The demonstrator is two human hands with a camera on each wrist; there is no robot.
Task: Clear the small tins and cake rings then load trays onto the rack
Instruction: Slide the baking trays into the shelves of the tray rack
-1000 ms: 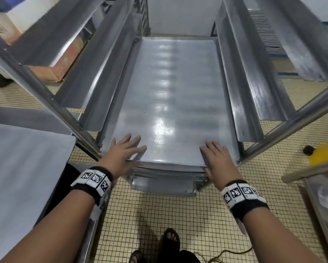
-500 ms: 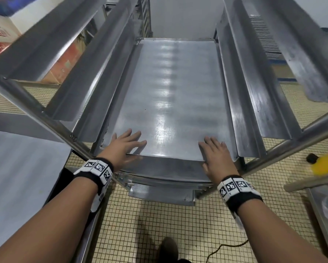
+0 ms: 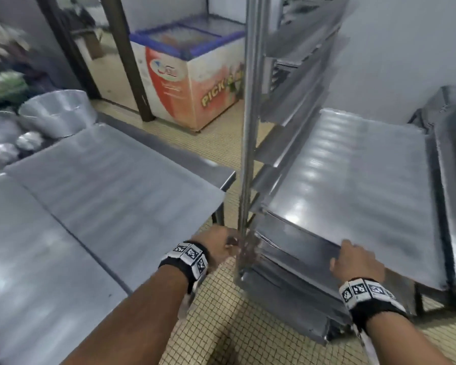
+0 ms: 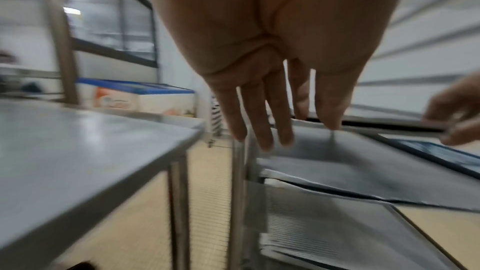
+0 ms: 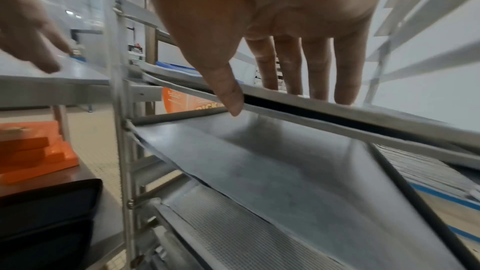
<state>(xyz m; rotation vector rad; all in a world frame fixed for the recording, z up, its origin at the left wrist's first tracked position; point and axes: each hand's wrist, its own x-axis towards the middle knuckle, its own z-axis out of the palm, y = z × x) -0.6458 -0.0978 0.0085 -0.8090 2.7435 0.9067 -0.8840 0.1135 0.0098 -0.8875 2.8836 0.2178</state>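
Note:
A flat metal tray (image 3: 353, 180) lies in the rack, whose upright post (image 3: 248, 127) stands between my hands. My right hand (image 3: 353, 259) is at the tray's near edge. In the right wrist view its fingers (image 5: 317, 73) reach straight over the tray rim (image 5: 376, 116) and the thumb points at it. My left hand (image 3: 221, 246) hangs off the tray beside the post with straight, loose fingers (image 4: 262, 126) and holds nothing. More trays (image 5: 285, 161) sit on lower rails. Two large trays (image 3: 103, 180) lie on the table at left. Round metal tins (image 3: 55, 111) stand at its far end.
A chest freezer (image 3: 190, 75) stands behind the table and rack. A tiled floor gap (image 3: 221, 312) runs between the table and the rack. Orange boxes (image 5: 33, 151) and a black tray (image 5: 52, 213) sit under the table. A white wall is behind the rack.
The view has swung left to the table. My left hand has come off the tray and moved left past the rack post. The right hand stays at the tray's near edge.

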